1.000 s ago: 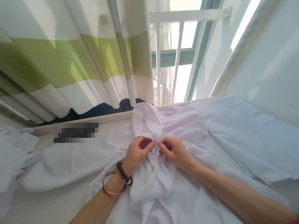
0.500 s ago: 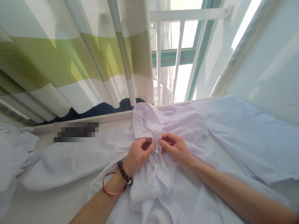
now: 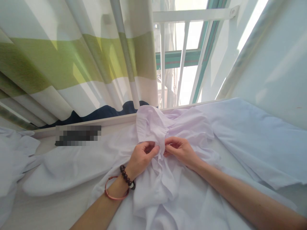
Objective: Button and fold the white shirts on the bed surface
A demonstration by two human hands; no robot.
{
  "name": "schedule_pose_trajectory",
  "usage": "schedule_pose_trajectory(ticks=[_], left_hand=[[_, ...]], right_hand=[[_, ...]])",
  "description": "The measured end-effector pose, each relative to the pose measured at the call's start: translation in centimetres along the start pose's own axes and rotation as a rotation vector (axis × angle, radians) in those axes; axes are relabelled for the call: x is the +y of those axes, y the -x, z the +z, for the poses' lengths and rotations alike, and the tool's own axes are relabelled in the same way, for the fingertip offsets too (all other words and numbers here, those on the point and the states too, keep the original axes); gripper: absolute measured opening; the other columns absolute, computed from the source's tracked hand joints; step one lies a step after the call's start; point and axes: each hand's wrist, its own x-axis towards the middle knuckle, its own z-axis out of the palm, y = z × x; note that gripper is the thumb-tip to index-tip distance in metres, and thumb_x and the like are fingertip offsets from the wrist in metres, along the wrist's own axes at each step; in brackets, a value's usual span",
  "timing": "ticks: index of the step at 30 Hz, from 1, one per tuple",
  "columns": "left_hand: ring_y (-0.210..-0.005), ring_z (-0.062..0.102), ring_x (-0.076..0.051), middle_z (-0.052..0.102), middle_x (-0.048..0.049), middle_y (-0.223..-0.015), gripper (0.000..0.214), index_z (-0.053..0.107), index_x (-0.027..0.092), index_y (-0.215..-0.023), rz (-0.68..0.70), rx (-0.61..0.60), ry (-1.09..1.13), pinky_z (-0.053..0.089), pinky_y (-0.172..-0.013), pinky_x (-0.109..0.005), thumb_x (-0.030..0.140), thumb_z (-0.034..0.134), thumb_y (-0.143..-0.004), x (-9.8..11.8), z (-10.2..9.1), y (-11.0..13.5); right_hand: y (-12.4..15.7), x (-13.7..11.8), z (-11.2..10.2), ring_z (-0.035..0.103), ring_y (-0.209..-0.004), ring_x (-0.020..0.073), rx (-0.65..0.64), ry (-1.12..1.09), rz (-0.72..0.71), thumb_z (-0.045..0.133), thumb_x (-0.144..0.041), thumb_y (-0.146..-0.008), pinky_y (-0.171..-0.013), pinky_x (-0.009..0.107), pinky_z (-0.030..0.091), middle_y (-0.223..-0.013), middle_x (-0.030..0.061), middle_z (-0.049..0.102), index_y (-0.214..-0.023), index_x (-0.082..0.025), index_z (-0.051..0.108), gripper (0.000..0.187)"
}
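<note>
A white long-sleeved garment (image 3: 155, 195) lies spread in front of me, bunched at its middle, with a collar-like folded band (image 3: 150, 123) standing up at the top. My left hand (image 3: 145, 156), wearing a dark bead bracelet (image 3: 126, 175) and a copper-coloured bangle (image 3: 109, 193), pinches the lower edge of this band between thumb and fingers. Close to its right, my right hand (image 3: 179, 151) has its thumb and fingertips pressed together at the band's side edge. The right fingertips are partly hidden behind the cloth, and whether they hold anything besides fabric cannot be made out.
A curtain with a green stripe (image 3: 72, 60) hangs at the back left. White window bars (image 3: 183, 57) stand behind the garment, and a wall (image 3: 283, 73) rises on the right. More white cloth (image 3: 14, 159) lies at far left, near a blurred-out dark patch (image 3: 78, 135).
My right hand has shifted slightly, its fingertips now tucked closer behind the band's edge. The left hand stays almost in place on the cloth.
</note>
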Motion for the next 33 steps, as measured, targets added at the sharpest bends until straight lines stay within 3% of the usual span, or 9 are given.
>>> schedule_pose_trajectory(ticks=[4,10,18,26,33], left_hand=[[-0.065,0.061,-0.016,0.069,-0.0034,-0.073,0.027,0.070,0.014,-0.077,-0.004,-0.023,-0.003,0.047,-0.058,-0.022,0.041,0.069,-0.076,0.03,-0.09,-0.03],[-0.061,0.057,-0.014,0.065,-0.0014,-0.067,0.028,0.068,0.014,-0.074,0.034,-0.014,-0.098,0.044,-0.056,-0.021,0.042,0.067,-0.079,-0.20,-0.04,0.08],[-0.067,0.063,-0.018,0.072,-0.0040,-0.074,0.025,0.070,0.015,-0.081,0.058,-0.032,-0.237,0.046,-0.060,-0.024,0.040,0.063,-0.081,-0.05,-0.03,0.06],[-0.063,0.061,-0.017,0.072,-0.0054,-0.073,0.028,0.069,0.014,-0.079,0.131,-0.032,-0.383,0.045,-0.059,-0.025,0.039,0.056,-0.086,0.12,-0.17,0.09],[-0.063,0.061,-0.016,0.070,-0.0035,-0.070,0.022,0.069,0.015,-0.076,0.220,-0.007,-0.473,0.045,-0.062,-0.025,0.034,0.059,-0.085,0.24,-0.10,0.24]], right_hand=[[0.03,0.00,-0.20,0.068,-0.061,0.0150,-0.034,0.016,0.030,0.078,-0.041,-0.068,-0.062,0.028,0.058,-0.072,0.0007,0.071,-0.081,-0.018,0.073,0.027],[-0.08,0.14,-0.41,0.069,-0.060,0.0169,-0.048,0.050,0.053,0.076,-0.045,-0.070,-0.063,0.030,0.059,-0.063,-0.0001,0.070,-0.081,-0.018,0.071,0.030],[0.30,-0.29,-0.08,0.069,-0.059,0.0155,-0.064,0.191,0.031,0.071,-0.036,-0.075,-0.059,0.026,0.056,-0.058,-0.0018,0.067,-0.074,-0.019,0.057,0.022],[0.33,-0.03,0.00,0.068,-0.059,0.0152,-0.061,0.239,-0.011,0.064,-0.034,-0.078,-0.059,0.027,0.056,-0.061,-0.0007,0.066,-0.075,-0.020,0.057,0.016],[0.30,-0.03,-0.52,0.067,-0.059,0.0159,-0.122,0.479,-0.165,0.056,-0.025,-0.082,-0.060,0.028,0.055,-0.065,0.0013,0.067,-0.077,-0.021,0.057,0.007]])
